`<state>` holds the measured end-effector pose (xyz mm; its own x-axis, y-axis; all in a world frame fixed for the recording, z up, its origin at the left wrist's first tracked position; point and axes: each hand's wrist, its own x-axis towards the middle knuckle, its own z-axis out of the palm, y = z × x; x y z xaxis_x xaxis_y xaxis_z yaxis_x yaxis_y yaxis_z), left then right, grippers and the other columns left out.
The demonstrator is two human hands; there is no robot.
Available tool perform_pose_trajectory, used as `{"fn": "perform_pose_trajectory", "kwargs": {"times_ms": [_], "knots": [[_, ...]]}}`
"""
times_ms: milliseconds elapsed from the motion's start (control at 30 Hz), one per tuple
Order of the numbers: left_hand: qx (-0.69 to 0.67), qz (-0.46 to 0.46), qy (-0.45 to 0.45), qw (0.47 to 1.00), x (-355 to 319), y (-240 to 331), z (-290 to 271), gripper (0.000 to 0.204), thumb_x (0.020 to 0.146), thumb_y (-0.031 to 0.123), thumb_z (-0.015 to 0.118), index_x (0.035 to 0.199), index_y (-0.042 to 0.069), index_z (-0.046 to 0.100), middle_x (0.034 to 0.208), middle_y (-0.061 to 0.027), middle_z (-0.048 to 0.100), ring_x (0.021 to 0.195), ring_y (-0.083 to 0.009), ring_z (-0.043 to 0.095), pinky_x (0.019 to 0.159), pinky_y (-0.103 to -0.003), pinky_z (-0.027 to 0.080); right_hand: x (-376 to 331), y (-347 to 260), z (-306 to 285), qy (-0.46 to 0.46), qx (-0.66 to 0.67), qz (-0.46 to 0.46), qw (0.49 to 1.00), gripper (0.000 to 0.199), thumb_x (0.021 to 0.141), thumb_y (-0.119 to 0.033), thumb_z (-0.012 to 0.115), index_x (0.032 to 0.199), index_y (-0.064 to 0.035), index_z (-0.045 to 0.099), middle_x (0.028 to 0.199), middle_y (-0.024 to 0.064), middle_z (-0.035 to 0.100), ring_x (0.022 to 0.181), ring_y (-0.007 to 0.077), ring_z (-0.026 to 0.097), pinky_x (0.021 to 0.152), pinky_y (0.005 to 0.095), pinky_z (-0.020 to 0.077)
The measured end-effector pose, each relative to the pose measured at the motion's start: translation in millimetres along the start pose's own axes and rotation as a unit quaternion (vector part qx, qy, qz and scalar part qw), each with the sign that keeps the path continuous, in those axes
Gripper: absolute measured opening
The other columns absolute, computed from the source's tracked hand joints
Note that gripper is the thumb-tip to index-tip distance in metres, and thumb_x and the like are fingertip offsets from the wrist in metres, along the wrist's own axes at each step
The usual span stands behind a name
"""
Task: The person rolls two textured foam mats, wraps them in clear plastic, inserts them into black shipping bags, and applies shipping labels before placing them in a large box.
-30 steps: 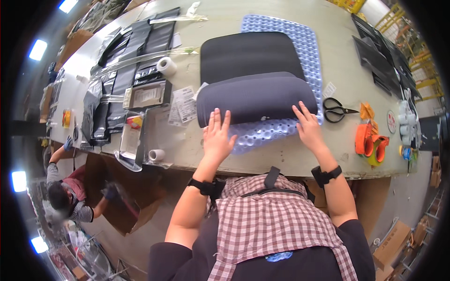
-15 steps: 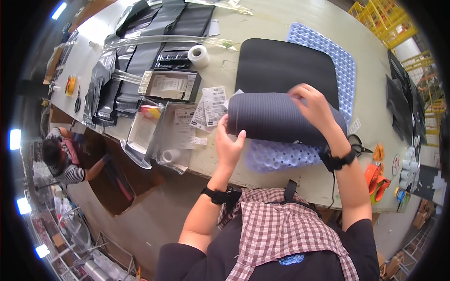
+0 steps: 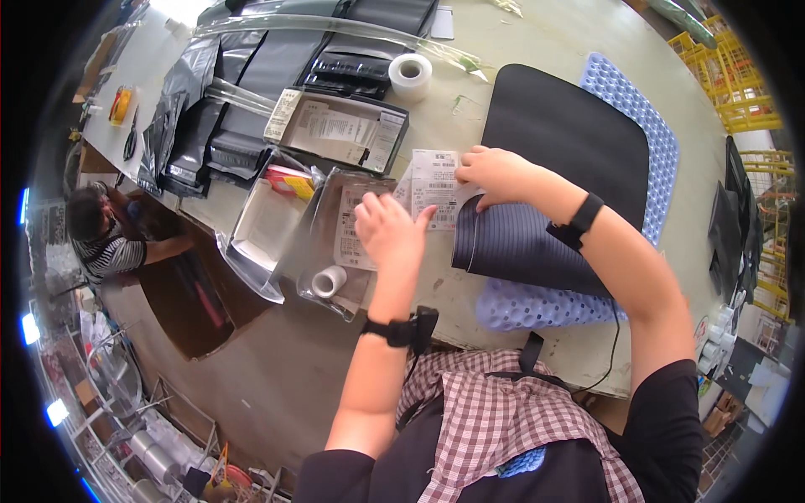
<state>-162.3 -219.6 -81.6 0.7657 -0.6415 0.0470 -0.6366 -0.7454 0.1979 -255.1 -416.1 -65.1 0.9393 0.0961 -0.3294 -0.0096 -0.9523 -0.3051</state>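
Observation:
A dark ribbed mat [image 3: 528, 243], folded or rolled over on itself, lies on the table in front of me. My right hand [image 3: 499, 174] is at its far left corner, thumb apart from the bent fingers, fingertips by the edge of the printed label sheets [image 3: 433, 180]. No object shows in its grasp. My left hand [image 3: 390, 233] hovers over the right side of a clear plastic tray [image 3: 323, 251], fingers spread and holding nothing. Inside that tray are more label sheets [image 3: 350, 225] and a small white roll [image 3: 329, 281].
A flat black mat [image 3: 570, 126] and blue bubbled mats [image 3: 662, 159] lie beyond and under the ribbed one. An open box [image 3: 335, 126], a clear film roll [image 3: 410, 77] and black plastic bags [image 3: 285, 63] stand to the left. A person [image 3: 109, 239] bends over a carton [image 3: 189, 310].
My left hand has left the ribbed mat and moved left over the plastic tray. The right hand has slid left along the mat to the labels. The view has shifted left.

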Motion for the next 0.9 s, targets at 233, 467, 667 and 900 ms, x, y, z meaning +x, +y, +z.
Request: {"fn": "perform_pose_trajectory", "kwargs": {"times_ms": [233,467,667,900], "knots": [[-0.214,0.044,0.007,0.976,6,-3,-11,0.014,0.072,0.018,0.072,0.08,0.012,0.063,0.071,-0.0035,0.064,0.068,-0.02,0.059,0.067,-0.035,0.044,-47,-7,-47,0.452,0.307,0.084,0.833,0.007,0.081,0.0,0.063,0.085,-0.0032,0.058,0.082,0.0008,0.06,0.075,0.0099,0.058,0.069,0.0242,0.0468],[-0.419,0.116,-0.226,0.872,25,-47,-101,0.02,0.078,0.0,0.059,0.097,-0.003,0.063,0.075,-0.0124,0.065,0.065,-0.0139,0.063,0.058,-0.029,0.048,-60,-85,-60,0.22,0.714,0.065,0.661,0.02,0.083,-0.014,0.065,0.099,-0.0042,0.059,0.104,0.0043,0.061,0.099,0.0124,0.057,0.087,0.0285,0.0442],[-0.427,0.152,-0.571,0.685,38,-64,-147,0.032,0.077,-0.004,0.058,0.109,-0.006,0.058,0.099,-0.0053,0.064,0.09,-0.0086,0.057,0.079,-0.024,0.047,-60,-102,-37,0.26,0.625,-0.05,0.735,0.017,0.078,-0.014,0.069,0.085,-0.0006,0.063,0.103,0.0048,0.063,0.096,0.0102,0.057,0.086,0.024,0.0423],[-0.778,-0.007,-0.357,0.516,-24,-78,-129,0.067,0.089,0.041,0.054,0.135,-0.001,0.03,0.124,-0.0132,0.051,0.111,-0.0201,0.054,0.09,-0.03,0.045,-63,-174,11,0.352,0.771,0.135,0.513,0.007,0.083,-0.004,0.061,0.086,0.001,0.057,0.078,-0.0006,0.059,0.07,0.0026,0.053,0.059,0.0191,0.0426]]}}
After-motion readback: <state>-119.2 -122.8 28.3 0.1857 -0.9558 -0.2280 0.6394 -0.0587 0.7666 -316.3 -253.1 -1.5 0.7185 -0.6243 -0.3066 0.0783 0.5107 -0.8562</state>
